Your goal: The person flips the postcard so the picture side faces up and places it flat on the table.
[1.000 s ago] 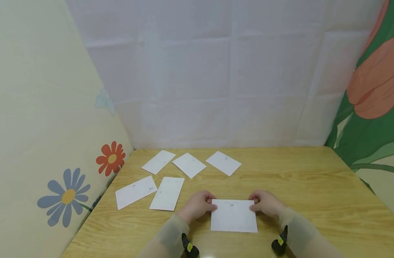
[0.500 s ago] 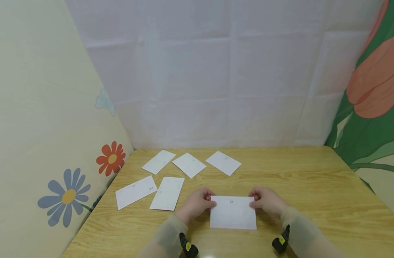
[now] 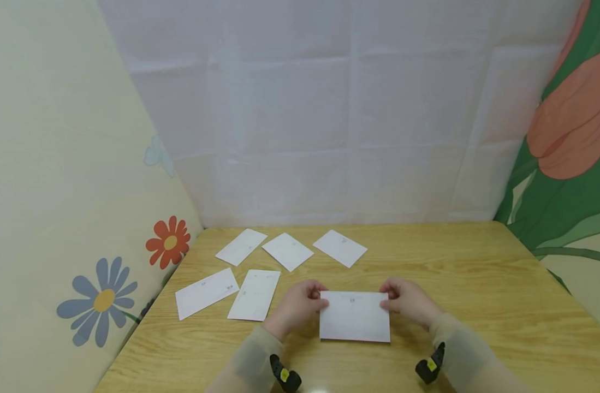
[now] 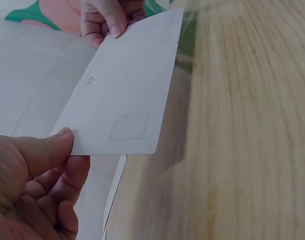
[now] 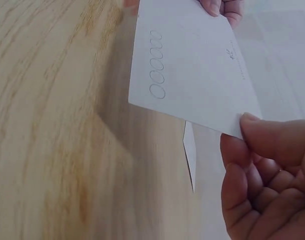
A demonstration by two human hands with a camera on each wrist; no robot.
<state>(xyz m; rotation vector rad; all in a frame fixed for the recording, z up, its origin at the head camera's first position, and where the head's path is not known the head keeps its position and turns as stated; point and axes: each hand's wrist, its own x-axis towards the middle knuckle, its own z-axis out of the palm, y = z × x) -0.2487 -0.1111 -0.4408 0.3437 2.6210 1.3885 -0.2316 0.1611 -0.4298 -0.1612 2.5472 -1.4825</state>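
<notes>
Both hands hold a white postcard (image 3: 355, 319) level between them, at the front middle of the wooden table. My left hand (image 3: 300, 304) pinches its far left corner between thumb and fingers. At the far right corner, my right hand (image 3: 409, 301) has the same kind of pinch. In the left wrist view the postcard (image 4: 127, 80) shows a printed stamp box and a small leaf-like mark. A row of printed ovals runs along one end of the postcard (image 5: 192, 70) in the right wrist view. Its shadow falls on the wood below, with a gap showing.
Several more white cards lie flat on the table (image 3: 476, 273). Nearest the left hand is one card (image 3: 254, 295), with another card (image 3: 207, 293) beside it. Farther back, a card (image 3: 340, 248) lies behind the held one. A white cloth (image 3: 290, 109) hangs behind the table.
Both hands have carried the postcard a little away from the body, toward the back of the table. It looks shorter front to back now. The cards lying on the table have stayed put.
</notes>
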